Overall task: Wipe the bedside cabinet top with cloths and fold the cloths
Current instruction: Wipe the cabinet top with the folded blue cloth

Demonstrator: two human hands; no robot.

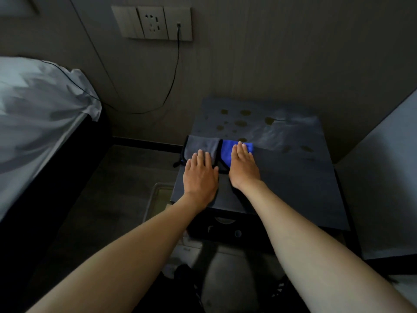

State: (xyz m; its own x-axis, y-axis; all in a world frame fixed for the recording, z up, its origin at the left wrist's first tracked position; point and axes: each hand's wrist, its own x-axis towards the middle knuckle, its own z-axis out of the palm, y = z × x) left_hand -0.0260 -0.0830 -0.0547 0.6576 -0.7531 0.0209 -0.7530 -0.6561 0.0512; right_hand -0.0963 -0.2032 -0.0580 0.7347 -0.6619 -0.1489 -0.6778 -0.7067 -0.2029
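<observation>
Cabinet top point(293, 177): wet spots at 12 o'clock
Left hand point(199, 175): flat, fingers apart, on grey cloth point(200, 144)
Right hand point(243, 167): flat on blue cloth point(228, 152) (side by side)

Two cloths, one grey point(201, 146) and one blue point(230, 150), two hands, one cabinet point(293, 177)

The left hand point(199, 171) covers the near part of the grey cloth point(202, 145), and the right hand point(243, 166) hides most of the blue cloth point(228, 150), so neither cloth's near edge shows. The bed point(38, 123) is cut off by the left edge. Under the cabinet top's point(293, 177) near edge, the drawer front point(225, 229) is dark and blurred. Objects on the floor point(180, 251) below are too blurred to identify.
</observation>
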